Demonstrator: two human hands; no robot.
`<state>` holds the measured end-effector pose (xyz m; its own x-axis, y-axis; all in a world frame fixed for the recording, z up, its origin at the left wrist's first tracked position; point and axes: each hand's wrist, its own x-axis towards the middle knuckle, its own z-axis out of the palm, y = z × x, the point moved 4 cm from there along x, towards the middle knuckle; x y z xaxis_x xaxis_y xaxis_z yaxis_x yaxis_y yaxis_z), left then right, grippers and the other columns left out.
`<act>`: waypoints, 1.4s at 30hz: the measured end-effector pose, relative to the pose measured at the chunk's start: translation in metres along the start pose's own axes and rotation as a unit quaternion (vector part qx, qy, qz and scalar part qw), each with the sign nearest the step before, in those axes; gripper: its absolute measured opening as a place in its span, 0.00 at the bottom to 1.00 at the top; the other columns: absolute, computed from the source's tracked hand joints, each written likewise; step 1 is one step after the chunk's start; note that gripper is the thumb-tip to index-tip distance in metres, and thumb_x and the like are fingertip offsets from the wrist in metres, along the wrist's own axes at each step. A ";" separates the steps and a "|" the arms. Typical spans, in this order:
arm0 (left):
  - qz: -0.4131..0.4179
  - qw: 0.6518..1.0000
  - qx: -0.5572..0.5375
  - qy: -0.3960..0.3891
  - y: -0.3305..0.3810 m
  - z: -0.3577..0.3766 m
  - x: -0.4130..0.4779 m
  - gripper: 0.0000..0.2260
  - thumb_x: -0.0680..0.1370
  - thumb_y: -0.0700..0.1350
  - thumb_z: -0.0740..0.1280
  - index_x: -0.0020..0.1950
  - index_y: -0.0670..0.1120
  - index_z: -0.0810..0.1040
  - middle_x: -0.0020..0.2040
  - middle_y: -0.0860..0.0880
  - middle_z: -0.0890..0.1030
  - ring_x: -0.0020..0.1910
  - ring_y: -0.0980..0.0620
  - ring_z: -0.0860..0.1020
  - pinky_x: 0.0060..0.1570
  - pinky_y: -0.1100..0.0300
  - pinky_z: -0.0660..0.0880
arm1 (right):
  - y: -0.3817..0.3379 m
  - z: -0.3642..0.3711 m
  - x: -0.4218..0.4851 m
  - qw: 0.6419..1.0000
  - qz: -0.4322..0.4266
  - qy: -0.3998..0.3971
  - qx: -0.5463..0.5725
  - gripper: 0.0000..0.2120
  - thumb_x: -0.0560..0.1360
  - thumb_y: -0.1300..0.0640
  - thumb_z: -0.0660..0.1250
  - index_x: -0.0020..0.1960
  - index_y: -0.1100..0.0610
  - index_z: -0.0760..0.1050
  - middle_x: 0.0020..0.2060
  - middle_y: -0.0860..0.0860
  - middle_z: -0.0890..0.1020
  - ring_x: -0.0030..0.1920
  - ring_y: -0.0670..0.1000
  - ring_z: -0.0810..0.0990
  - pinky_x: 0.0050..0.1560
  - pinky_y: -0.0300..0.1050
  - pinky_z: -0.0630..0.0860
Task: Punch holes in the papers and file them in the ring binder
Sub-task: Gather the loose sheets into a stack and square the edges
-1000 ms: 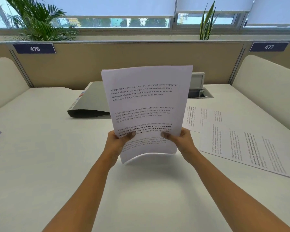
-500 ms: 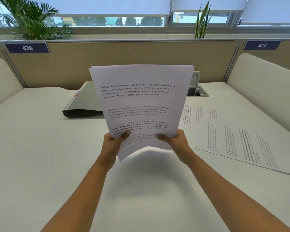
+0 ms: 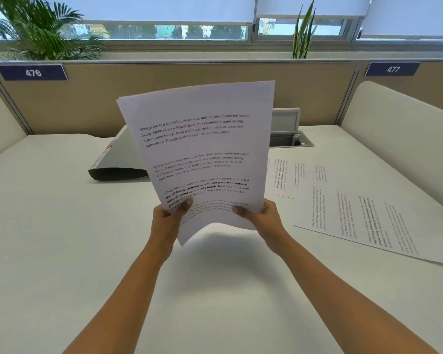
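A small stack of printed white papers point(image 3: 200, 149) stands upright in the air above the middle of the desk, tilted a little to the left, its sheets slightly fanned at the top. My left hand point(image 3: 168, 221) grips its lower left corner and my right hand point(image 3: 260, 215) grips its lower right corner, thumbs on the front. Behind the stack a grey ring binder point(image 3: 120, 162) lies closed on the desk, partly hidden by the papers. No hole punch is visible.
Two more printed sheets lie flat to the right, one near point(image 3: 363, 221) and one farther back point(image 3: 294, 177). A cable hatch point(image 3: 289, 139) sits open at the desk's back. Beige partitions point(image 3: 87, 98) and padded side panels point(image 3: 399, 139) enclose the white desk point(image 3: 62, 238).
The stack has tilted a little more to the left and lifted slightly off the desk, its sheets fanning at the top. Both hands keep their grip.
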<state>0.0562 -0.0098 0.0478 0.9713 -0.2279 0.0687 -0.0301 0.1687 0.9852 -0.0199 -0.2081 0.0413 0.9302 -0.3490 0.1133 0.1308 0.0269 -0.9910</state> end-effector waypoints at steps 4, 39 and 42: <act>-0.032 0.999 0.012 -0.040 -0.011 0.002 -0.003 0.07 0.74 0.43 0.68 0.51 0.51 0.79 0.47 0.52 0.83 0.45 0.54 0.81 0.37 0.66 0.78 | 0.010 -0.002 -0.003 1.000 0.016 -0.003 -0.027 0.15 0.68 0.62 0.74 0.50 0.48 0.80 0.47 0.45 0.84 0.46 0.43 0.82 0.43 0.32 0.77; -0.079 0.996 0.025 -0.029 -0.017 -0.001 -0.007 0.15 0.73 0.32 0.66 0.57 0.43 0.75 0.53 0.44 0.80 0.45 0.46 0.80 0.45 0.57 0.75 | 0.040 -0.093 -0.037 0.833 0.037 0.088 -0.546 0.23 0.76 0.43 0.62 0.66 0.56 0.68 0.65 0.49 0.73 0.67 0.49 0.69 0.72 0.49 0.56; -0.092 0.995 0.019 -0.042 -0.019 0.002 -0.009 0.15 0.73 0.31 0.66 0.59 0.42 0.74 0.54 0.42 0.80 0.48 0.43 0.79 0.51 0.53 0.74 | 0.033 -0.093 -0.046 0.866 -0.006 0.101 -0.490 0.16 0.73 0.46 0.67 0.55 0.56 0.75 0.53 0.49 0.80 0.54 0.48 0.76 0.64 0.46 0.66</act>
<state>0.0476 -0.0131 0.0286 0.9384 -0.3303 -0.1016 0.1354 0.0810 0.9875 -0.0899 -0.2781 -0.0028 0.8384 -0.5038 0.2079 -0.3060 -0.7508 -0.5854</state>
